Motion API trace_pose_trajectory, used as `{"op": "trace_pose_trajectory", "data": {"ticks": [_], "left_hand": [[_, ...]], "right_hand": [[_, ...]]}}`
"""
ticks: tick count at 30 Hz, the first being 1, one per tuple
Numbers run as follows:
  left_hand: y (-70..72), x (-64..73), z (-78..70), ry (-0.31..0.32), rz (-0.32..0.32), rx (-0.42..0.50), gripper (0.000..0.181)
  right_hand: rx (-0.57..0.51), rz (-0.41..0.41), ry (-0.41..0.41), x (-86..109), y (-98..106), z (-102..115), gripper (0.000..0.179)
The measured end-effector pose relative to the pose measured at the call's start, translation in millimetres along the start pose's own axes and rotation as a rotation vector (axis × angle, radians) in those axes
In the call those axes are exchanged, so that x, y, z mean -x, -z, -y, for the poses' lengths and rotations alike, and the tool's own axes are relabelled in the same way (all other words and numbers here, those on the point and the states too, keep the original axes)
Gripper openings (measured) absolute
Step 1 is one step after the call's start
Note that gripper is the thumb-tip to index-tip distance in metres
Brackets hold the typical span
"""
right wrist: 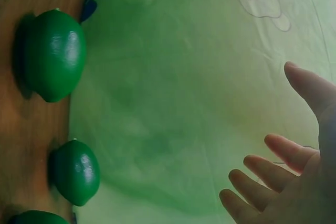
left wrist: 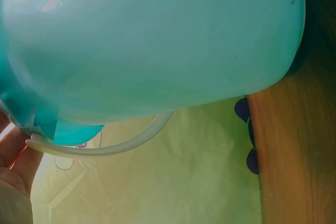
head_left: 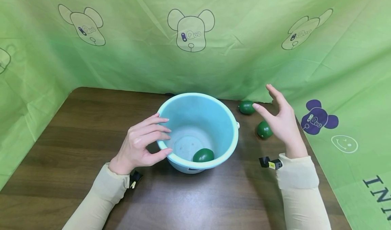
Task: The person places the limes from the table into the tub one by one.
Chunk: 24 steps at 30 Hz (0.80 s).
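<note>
A light blue bucket stands upright on the table with one green lime lying inside it. At its left rim is my left hand, fingers spread and fairly straight, their tips reaching over the edge. The left wrist view shows the bucket's outer side and its pale handle, with fingertips close to the handle's end. My right hand hovers, fingers apart and holding nothing, near two limes, one farther back and one nearer. A third lime shows partly in the right wrist view.
The brown wooden table ends at the back against a green printed curtain, which also hangs along both sides. Small black wrist devices sit at both cuffs, one of them by the right sleeve.
</note>
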State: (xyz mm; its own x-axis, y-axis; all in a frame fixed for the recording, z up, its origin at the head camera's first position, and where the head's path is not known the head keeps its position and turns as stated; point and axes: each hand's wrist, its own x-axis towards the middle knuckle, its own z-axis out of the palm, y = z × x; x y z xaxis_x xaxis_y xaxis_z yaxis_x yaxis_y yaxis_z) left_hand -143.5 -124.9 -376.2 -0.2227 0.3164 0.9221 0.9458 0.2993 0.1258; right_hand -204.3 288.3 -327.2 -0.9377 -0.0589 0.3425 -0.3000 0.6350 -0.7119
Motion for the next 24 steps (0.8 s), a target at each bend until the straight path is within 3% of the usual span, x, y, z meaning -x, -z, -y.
{"op": "trace_pose_trajectory", "data": {"ticks": [24], "left_hand": [[0.1,0.1,-0.1,0.005,0.003,0.003,0.029]], "right_hand": [[0.029,0.125,-0.078,-3.3,-35.3,-30.7,0.075]]}}
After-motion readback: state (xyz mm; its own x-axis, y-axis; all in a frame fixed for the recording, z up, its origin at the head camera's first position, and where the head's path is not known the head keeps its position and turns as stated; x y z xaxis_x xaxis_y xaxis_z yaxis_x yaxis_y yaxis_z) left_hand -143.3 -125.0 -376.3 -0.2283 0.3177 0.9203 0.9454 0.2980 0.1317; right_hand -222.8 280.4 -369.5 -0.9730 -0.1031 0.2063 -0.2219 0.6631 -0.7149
